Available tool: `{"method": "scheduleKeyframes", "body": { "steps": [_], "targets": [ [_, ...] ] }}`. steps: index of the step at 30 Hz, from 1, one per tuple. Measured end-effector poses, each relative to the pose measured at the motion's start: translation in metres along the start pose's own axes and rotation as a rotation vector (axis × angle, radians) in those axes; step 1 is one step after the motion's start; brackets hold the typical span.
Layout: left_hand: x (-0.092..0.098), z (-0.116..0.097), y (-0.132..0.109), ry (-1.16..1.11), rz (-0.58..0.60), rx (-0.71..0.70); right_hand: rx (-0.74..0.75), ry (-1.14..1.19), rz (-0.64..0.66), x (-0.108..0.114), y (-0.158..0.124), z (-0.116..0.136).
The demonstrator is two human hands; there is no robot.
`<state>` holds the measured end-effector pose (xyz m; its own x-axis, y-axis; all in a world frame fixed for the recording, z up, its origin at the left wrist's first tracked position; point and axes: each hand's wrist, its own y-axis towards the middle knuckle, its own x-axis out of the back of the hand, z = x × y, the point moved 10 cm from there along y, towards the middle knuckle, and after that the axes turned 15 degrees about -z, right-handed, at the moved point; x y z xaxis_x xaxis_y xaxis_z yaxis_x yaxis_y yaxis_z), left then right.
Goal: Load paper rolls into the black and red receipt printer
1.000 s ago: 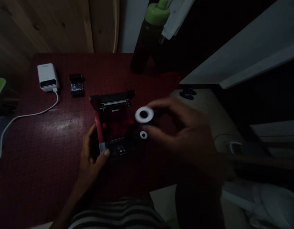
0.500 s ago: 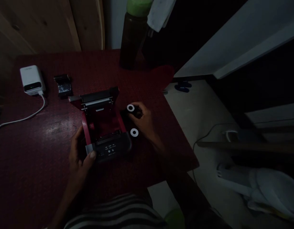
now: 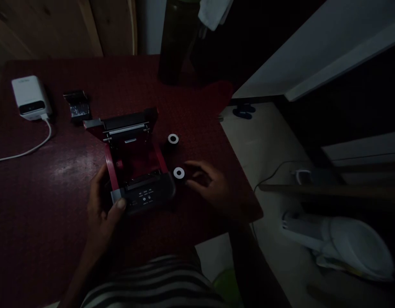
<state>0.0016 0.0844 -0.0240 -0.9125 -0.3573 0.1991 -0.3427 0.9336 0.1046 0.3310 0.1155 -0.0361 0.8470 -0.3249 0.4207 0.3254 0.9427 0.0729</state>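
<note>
A red and black small printer (image 3: 150,194) lies on the table with its lid tipped back and its red inside bare. My left hand (image 3: 102,209) grips its left front corner, thumb on top of the front panel and fingers down the side. To the printer's right stand two dark rolls with white ring-shaped ends, a far roll (image 3: 173,139) and a near roll (image 3: 179,173). Just right of the near roll, my right hand (image 3: 208,182) has its thumb and fingers apart, holding nothing. Whether a fingertip touches that roll I cannot tell.
The dark red table (image 3: 65,171) also bears a white power bank (image 3: 30,97) with a white cable, a small black holder (image 3: 78,105) and a tall dark bottle (image 3: 176,47). Beyond the table's right edge, blue slippers (image 3: 244,111) lie on the floor.
My right hand has let go of the far roll and moved nearer and right, beside the near roll. My left hand keeps its grip on the printer. The view has shifted slightly.
</note>
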Motion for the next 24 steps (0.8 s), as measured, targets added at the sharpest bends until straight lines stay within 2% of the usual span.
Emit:
{"method": "scheduleKeyframes", "body": {
  "steps": [5, 8, 10, 12, 13, 15, 17, 21, 24],
  "targets": [
    [0.000, 0.002, 0.000, -0.007, -0.001, 0.018, 0.022, 0.065, 0.006, -0.028, -0.014, 0.001],
    [-0.001, 0.002, -0.001, -0.005, 0.012, 0.060, 0.014, 0.054, -0.002, -0.017, -0.012, 0.018],
    [0.000, 0.001, -0.002, 0.006, 0.012, 0.083, 0.069, 0.005, 0.019, 0.001, -0.009, 0.048],
    [0.001, -0.001, -0.002, 0.007, 0.003, 0.080, 0.274, -0.091, 0.064, 0.012, -0.007, 0.097],
    [0.001, -0.002, -0.002, 0.003, 0.000, 0.074, 0.383, -0.113, 0.121, 0.009, -0.009, 0.121],
    [0.001, -0.004, -0.001, -0.010, 0.008, 0.057, 0.603, -0.163, 0.231, -0.009, -0.014, 0.163],
    [0.000, -0.005, -0.001, -0.017, 0.019, 0.036, 0.765, -0.266, 0.313, -0.040, -0.019, 0.187],
    [0.000, -0.004, -0.001, -0.029, 0.030, 0.017, 0.911, -0.669, 0.495, -0.114, -0.026, 0.189],
    [0.000, -0.003, -0.002, -0.034, 0.036, 0.034, 0.873, -0.888, 0.567, -0.143, -0.023, 0.184]
  ]
}}
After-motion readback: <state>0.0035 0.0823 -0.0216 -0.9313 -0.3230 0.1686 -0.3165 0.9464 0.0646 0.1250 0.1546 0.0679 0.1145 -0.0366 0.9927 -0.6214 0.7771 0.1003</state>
